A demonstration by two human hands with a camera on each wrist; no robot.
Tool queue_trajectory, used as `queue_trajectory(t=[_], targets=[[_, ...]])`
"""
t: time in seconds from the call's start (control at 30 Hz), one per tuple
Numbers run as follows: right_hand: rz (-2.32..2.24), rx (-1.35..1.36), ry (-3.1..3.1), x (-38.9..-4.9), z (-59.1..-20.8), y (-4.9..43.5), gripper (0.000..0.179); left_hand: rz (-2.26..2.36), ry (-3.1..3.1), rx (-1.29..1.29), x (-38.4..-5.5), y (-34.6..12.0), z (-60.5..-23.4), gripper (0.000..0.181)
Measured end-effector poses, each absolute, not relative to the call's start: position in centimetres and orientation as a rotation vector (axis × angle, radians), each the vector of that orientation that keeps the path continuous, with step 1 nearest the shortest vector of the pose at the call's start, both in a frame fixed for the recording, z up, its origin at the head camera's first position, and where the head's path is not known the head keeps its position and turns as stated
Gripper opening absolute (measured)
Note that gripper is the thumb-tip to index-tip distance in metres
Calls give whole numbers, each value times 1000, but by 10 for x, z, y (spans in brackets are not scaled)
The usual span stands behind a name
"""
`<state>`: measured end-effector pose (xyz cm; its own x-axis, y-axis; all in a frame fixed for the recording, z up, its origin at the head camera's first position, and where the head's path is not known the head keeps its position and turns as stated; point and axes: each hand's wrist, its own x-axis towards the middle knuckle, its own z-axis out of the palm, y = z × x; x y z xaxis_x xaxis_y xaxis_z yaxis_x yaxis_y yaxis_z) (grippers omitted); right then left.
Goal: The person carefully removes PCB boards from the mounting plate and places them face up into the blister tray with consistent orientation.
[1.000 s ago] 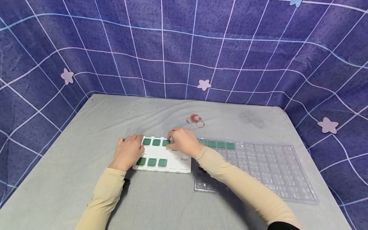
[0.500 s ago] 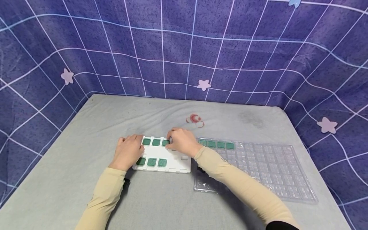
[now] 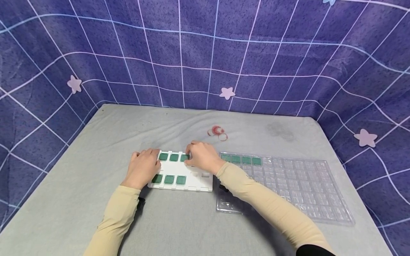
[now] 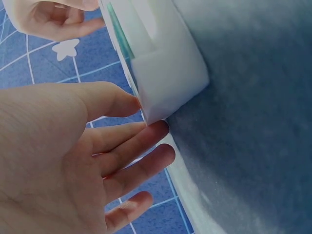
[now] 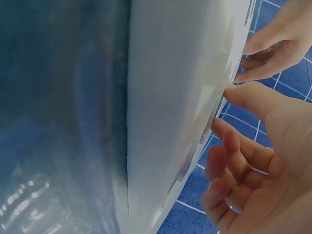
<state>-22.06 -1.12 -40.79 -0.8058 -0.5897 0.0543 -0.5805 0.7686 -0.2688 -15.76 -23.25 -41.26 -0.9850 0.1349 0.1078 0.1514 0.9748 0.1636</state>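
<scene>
A white tray (image 3: 195, 179) lies on the cloth, with small green circuit boards in a back row and a front row. My left hand (image 3: 143, 169) grips its left end; in the left wrist view the thumb (image 4: 124, 101) is on one face and fingertips are at the corner. My right hand (image 3: 203, 156) is at the back row, where thumb and index finger pinch the third green circuit board (image 3: 183, 158) at its slot. In the right wrist view the thumb (image 5: 239, 94) and index finger meet the tray's edge, the other fingers curled. The hand hides the slots to the right.
A clear plastic blister tray (image 3: 307, 185) with many pockets stands to the right, partly under my right forearm. Several green boards (image 3: 246, 160) fill the left part of its back row. Red stains (image 3: 217, 131) mark the grey cloth, and a purple gridded curtain (image 3: 198, 53) encloses the table.
</scene>
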Motion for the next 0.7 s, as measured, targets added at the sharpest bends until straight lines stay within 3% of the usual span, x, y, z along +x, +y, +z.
queue_trajectory(t=[0.7], targets=[[-449, -971, 2943, -218, -406, -9, 34, -269, -3029, -219, -158, -234, -414, 43]])
